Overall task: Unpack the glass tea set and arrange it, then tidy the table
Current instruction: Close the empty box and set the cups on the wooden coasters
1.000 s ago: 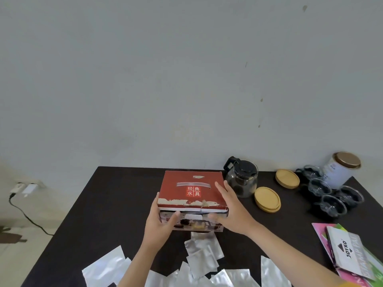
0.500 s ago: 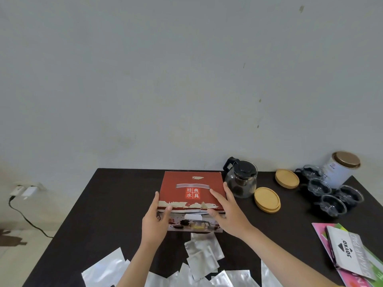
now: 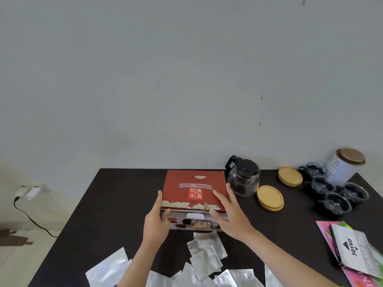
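Observation:
A red tea set box (image 3: 193,188) lies flat on the dark table (image 3: 116,204), its lid down. My left hand (image 3: 156,221) grips its near left corner, thumb on the lid's edge. My right hand (image 3: 230,214) rests on the near right corner, fingers spread on the lid and thumb on the front flap. To the right stand a glass teapot (image 3: 244,177) with a black lid, two stacks of round wooden coasters (image 3: 270,197) (image 3: 289,176), and several glass cups (image 3: 336,203).
Several silver foil pouches (image 3: 205,255) lie scattered along the table's near edge. A white tin with a gold lid (image 3: 344,165) stands at the back right. Colourful booklets and a white packet (image 3: 352,251) lie at the right edge. A plug and cable (image 3: 27,192) hang on the left wall.
The lid has come down and the box now sits lower and flatter on the table. My right hand slid back from the lid's top toward the near right corner.

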Motion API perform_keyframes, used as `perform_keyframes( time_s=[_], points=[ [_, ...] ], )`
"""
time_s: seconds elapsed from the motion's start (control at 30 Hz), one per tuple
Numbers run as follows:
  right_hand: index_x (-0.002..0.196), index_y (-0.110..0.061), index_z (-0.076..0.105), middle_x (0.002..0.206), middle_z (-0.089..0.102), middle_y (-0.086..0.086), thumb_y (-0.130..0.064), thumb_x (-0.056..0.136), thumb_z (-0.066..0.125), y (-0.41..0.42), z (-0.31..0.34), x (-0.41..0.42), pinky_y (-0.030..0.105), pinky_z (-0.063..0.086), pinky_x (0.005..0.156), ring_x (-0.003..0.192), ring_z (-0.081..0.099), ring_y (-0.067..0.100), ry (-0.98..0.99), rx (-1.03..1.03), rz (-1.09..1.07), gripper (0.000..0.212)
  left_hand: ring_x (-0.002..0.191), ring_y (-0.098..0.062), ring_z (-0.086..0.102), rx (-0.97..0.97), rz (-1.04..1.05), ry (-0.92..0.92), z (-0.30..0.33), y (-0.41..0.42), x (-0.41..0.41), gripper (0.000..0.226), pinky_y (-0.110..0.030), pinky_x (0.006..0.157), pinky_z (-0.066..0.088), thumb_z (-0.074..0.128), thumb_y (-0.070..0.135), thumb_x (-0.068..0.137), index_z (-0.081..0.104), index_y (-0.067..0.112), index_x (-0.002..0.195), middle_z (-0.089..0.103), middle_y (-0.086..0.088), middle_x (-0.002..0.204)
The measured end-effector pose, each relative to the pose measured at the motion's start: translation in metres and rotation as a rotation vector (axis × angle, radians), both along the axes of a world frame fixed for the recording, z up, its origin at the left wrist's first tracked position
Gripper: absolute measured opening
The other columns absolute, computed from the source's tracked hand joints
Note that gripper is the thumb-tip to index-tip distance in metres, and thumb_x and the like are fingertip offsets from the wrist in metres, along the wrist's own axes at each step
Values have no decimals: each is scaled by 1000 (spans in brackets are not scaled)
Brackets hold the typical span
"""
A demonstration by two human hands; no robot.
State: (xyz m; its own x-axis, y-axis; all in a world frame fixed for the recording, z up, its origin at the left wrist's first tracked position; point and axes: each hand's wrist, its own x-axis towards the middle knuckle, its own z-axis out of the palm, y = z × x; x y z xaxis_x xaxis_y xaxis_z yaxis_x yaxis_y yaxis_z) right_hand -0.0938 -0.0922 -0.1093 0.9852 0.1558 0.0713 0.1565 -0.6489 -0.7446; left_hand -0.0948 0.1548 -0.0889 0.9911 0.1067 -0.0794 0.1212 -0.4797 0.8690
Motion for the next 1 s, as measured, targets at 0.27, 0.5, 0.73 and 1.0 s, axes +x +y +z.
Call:
perform_keyframes(
  time_s=[0.27,0.5,0.73,1.0],
  points=[
    [146,-46,15,159,-19,-12,-82,81,20,1,-7,1,51,14,120,148,-2,14,-10,-168,-18,75,125,-17,50,168,-78,-42,-6,-2,0,69,-28,93,50,45,40,94,9,22,151,20,3,156],
    [145,-48,23,161,-10,-9,-83,80,23,7,-10,-4,52,15,119,149,2,15,16,-91,-97,74,134,-28,41,169,77,-2,-6,-15,2,63,-37,98,45,46,40,96,20,20,150,8,-3,159],
    [135,-23,52,158,23,10,-48,92,53,20,-20,-11,44,31,113,145,21,19,-363,-16,-219,50,132,-25,43,-8,137,-5,-11,-21,-1,65,-36,103,41,49,35,95,16,29,150,20,-4,157],
    [96,-22,70,101,66,2,-21,80,73,44,-28,-17,38,48,84,97,59,20,-809,-248,-84,17,66,-8,55,-98,124,-13,-17,-15,-3,62,-19,67,47,52,35,94,20,34,148,64,5,84]
  ],
)
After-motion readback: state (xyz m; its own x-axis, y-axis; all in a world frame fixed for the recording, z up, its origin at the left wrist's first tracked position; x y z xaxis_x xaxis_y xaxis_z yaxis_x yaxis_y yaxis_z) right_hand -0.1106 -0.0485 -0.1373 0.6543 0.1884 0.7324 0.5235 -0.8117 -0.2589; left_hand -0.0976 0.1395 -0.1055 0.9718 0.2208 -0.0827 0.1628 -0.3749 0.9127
